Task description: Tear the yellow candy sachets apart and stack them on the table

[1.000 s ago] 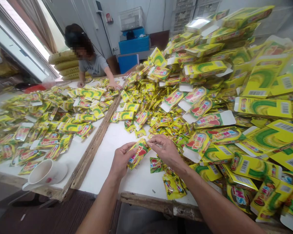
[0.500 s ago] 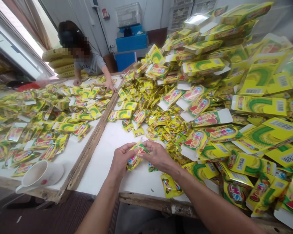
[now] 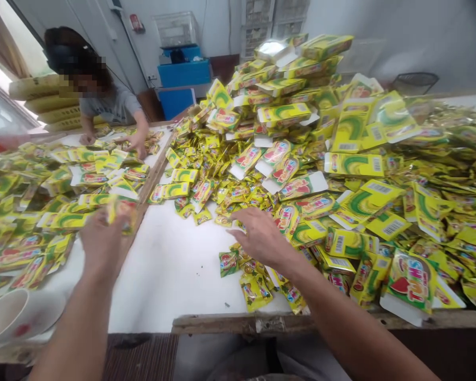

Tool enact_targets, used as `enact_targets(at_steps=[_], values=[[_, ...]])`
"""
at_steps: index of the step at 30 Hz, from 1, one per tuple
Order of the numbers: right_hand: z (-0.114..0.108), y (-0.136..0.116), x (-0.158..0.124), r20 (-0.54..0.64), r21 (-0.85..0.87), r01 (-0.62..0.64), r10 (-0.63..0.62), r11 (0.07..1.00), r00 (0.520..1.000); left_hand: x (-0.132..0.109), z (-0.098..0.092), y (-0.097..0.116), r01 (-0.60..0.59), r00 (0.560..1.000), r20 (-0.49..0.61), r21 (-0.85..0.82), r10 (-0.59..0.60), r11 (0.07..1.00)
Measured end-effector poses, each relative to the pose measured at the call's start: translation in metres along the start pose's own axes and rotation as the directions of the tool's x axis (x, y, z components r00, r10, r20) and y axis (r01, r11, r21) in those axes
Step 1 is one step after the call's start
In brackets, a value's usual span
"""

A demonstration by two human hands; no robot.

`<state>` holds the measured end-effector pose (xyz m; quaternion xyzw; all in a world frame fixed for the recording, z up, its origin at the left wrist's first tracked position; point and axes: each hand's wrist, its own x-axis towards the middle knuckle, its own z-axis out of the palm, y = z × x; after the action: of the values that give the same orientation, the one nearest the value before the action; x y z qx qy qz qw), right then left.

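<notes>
At the left, above the wooden strip between the tables, my left hand (image 3: 100,241) grips a small yellow candy box (image 3: 122,213), blurred by motion. My right hand (image 3: 257,233) reaches over the white tabletop with thumb and fingers apart, holding nothing that I can see. Just beyond its fingertips lies a heap of small yellow candy sachets (image 3: 241,194). Loose sachets (image 3: 256,291) lie under and in front of my right wrist. Yellow and green cardboard boxes (image 3: 303,186) with a watermelon print, several with raised white flaps, are piled to the right.
Many filled boxes (image 3: 67,219) cover the left table. A white mug (image 3: 35,317) stands near its front edge. A raised wooden strip (image 3: 140,211) divides the tables. Across from me a person (image 3: 115,108) works with both hands on the left table. Blue bins (image 3: 184,74) stand behind.
My left hand has carried the box leftward from in front of me to the left table's edge. My right hand has let go of it and opened near the sachets. The view has swung right.
</notes>
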<state>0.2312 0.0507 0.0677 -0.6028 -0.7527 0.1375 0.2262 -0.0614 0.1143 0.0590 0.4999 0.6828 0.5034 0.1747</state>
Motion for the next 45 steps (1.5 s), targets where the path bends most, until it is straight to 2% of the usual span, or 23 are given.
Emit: enact_targets(at_steps=[2,4,7,10,12,14,15,16,17,18,19,21,22,24,25,27,30,32,35,38,40,42,45], values=[[-0.013,0.009,-0.010,0.008,-0.274,0.033,-0.032,0.961,0.999,0.015,-0.014,0.004,-0.030,0.975,-0.215,0.096,0.050,0.995],[-0.019,0.024,-0.017,0.021,-0.465,0.039,-0.033,0.885,0.999,0.014,-0.016,0.004,-0.045,0.960,-0.269,0.139,0.081,0.989],[-0.016,0.047,-0.018,0.130,-0.573,0.048,0.033,0.818,0.991,-0.012,0.000,-0.004,-0.001,0.996,-0.090,0.071,0.007,0.997],[-0.012,0.053,-0.008,0.161,-0.556,0.060,0.037,0.829,0.986,-0.051,0.023,-0.009,0.112,0.979,0.171,-0.008,-0.109,0.994],[-0.012,0.041,0.000,0.030,-0.474,0.030,-0.018,0.880,0.999,-0.076,0.036,-0.005,0.079,0.959,0.277,-0.028,-0.068,0.996],[-0.009,0.020,0.007,-0.158,-0.280,-0.018,-0.027,0.960,0.987,-0.097,0.047,0.004,-0.097,0.933,0.341,-0.069,0.115,0.993],[-0.007,0.007,0.010,-0.224,-0.131,-0.037,0.006,0.991,0.974,-0.105,0.053,0.009,-0.212,0.899,0.370,-0.099,0.234,0.972],[-0.004,-0.005,0.013,-0.229,0.045,-0.060,0.069,0.997,0.971,-0.111,0.058,0.013,-0.319,0.852,0.395,-0.128,0.343,0.939],[0.000,-0.016,0.016,-0.172,0.231,-0.093,0.135,0.969,0.976,-0.115,0.063,0.016,-0.400,0.806,0.412,-0.151,0.425,0.904],[0.004,-0.025,0.018,-0.071,0.401,-0.123,0.165,0.908,0.984,-0.117,0.066,0.017,-0.445,0.776,0.423,-0.161,0.469,0.881],[0.008,-0.030,0.019,0.028,0.528,-0.157,0.168,0.835,0.985,-0.118,0.069,0.016,-0.456,0.770,0.424,-0.155,0.476,0.876],[0.016,-0.030,0.018,0.143,0.612,-0.200,0.142,0.765,0.980,-0.114,0.068,0.008,-0.388,0.820,0.410,-0.115,0.399,0.915],[0.020,-0.026,0.015,0.150,0.569,-0.198,0.135,0.798,0.979,-0.112,0.066,0.003,-0.315,0.853,0.407,-0.096,0.326,0.944],[0.029,-0.013,0.007,0.141,0.344,-0.148,0.105,0.927,0.984,-0.105,0.058,-0.010,-0.136,0.889,0.427,-0.097,0.165,0.986],[0.034,-0.006,0.002,0.169,0.200,-0.101,0.067,0.975,0.983,-0.103,0.054,-0.015,-0.042,0.888,0.451,-0.118,0.091,0.992],[0.047,0.004,-0.006,0.279,-0.036,0.026,-0.015,0.999,0.960,-0.100,0.048,-0.023,0.135,0.860,0.510,-0.176,-0.027,0.975],[0.062,0.009,-0.012,0.396,-0.163,0.131,-0.056,0.978,0.916,-0.102,0.044,-0.025,0.317,0.813,0.570,-0.257,-0.122,0.913],[0.066,0.009,-0.011,0.384,-0.121,0.094,-0.040,0.988,0.922,-0.104,0.043,-0.023,0.387,0.788,0.597,-0.285,-0.154,0.877],[0.063,0.013,-0.007,0.260,0.107,-0.001,-0.027,0.994,0.965,-0.108,0.039,-0.018,0.447,0.739,0.648,-0.266,-0.185,0.854],[0.058,0.019,-0.004,0.121,0.389,-0.104,0.061,0.915,0.991,-0.110,0.035,-0.014,0.440,0.685,0.705,-0.198,-0.185,0.876],[0.058,0.023,-0.002,0.088,0.514,-0.175,0.152,0.840,0.985,-0.111,0.033,-0.011,0.435,0.641,0.745,-0.151,-0.188,0.888],[0.059,0.024,-0.002,0.083,0.595,-0.190,0.175,0.781,0.981,-0.112,0.034,-0.009,0.445,0.609,0.770,-0.133,-0.190,0.886],[0.059,0.026,-0.001,0.090,0.643,-0.132,0.097,0.755,0.991,-0.112,0.034,-0.007,0.459,0.610,0.769,-0.145,-0.192,0.876]])
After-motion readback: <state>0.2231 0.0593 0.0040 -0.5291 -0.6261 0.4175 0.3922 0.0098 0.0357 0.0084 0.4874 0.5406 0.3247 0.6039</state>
